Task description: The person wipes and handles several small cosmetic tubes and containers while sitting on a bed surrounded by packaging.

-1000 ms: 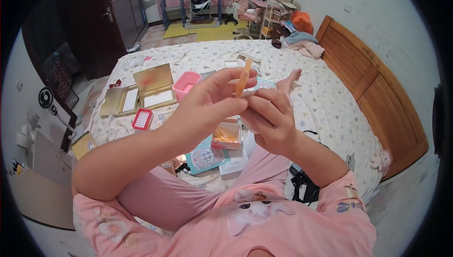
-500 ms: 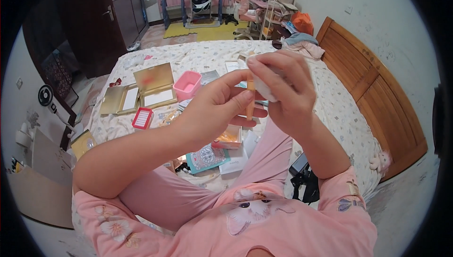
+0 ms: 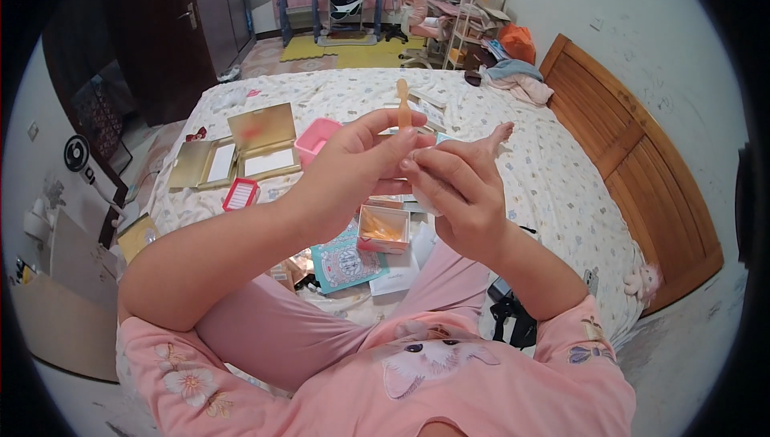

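Slim, translucent orange plastic vial [image 3: 403, 100] with a narrowed neck stands nearly upright in the left hand [image 3: 361, 156], its flat tip above the fingers. That hand clamps it between thumb and fingers. Just beside it, fingertips near the vial's lower end, the right hand [image 3: 469, 188] is curled closed on a white, soft-looking piece [image 3: 425, 202], mostly hidden; whether it also grips the vial I cannot tell. Below the hands, nearer the body, sits an open rectangular pink-and-white box [image 3: 382, 246] holding more orange vials [image 3: 382, 230], beside a flat turquoise patterned packet [image 3: 345, 269]. Left of the hands lie a small red-rimmed box [image 3: 238, 208] of white sticks, a square pink plastic tub [image 3: 313, 142] and, farther off, open flat gold-coloured cases [image 3: 261, 127]. Beyond the right forearm, a brown wooden headboard [image 3: 626, 164] borders the white patterned bedsheet [image 3: 561, 180].
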A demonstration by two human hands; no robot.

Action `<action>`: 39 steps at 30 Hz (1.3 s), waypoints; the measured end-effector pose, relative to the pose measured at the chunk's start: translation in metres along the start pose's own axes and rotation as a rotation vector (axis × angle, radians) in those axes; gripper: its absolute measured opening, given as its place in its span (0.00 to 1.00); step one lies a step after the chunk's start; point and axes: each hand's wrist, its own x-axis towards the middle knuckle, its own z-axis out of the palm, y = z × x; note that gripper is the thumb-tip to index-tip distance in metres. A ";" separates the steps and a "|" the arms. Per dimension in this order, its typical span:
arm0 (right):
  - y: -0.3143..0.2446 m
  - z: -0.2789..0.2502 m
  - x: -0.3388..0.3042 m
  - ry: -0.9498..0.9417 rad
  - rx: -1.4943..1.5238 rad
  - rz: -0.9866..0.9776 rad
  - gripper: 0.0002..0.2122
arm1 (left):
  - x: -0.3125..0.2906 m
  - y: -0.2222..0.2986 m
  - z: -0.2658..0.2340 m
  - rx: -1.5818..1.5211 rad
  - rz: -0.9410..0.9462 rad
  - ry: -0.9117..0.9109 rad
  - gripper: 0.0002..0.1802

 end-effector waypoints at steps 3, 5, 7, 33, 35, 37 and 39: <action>-0.003 -0.002 -0.007 -0.033 0.080 0.051 0.11 | 0.004 -0.004 -0.005 0.059 -0.002 -0.029 0.16; -0.007 -0.003 -0.012 -0.064 0.086 0.071 0.12 | 0.006 -0.007 -0.006 0.064 0.006 -0.042 0.15; -0.007 0.000 -0.018 -0.148 0.169 0.139 0.13 | 0.007 -0.009 -0.007 0.058 0.033 -0.038 0.15; -0.041 0.126 -0.193 -0.057 1.605 2.280 0.15 | 0.024 -0.029 -0.058 0.607 -0.203 0.160 0.45; -0.028 0.135 -0.183 -0.083 1.571 2.268 0.16 | 0.023 -0.031 -0.057 0.613 -0.213 0.129 0.47; -0.011 0.150 -0.175 -0.071 1.553 2.136 0.16 | 0.020 -0.028 -0.050 0.609 -0.210 0.113 0.47; 0.011 0.167 -0.167 -0.004 1.635 2.131 0.15 | 0.022 -0.028 -0.049 0.612 -0.202 0.096 0.47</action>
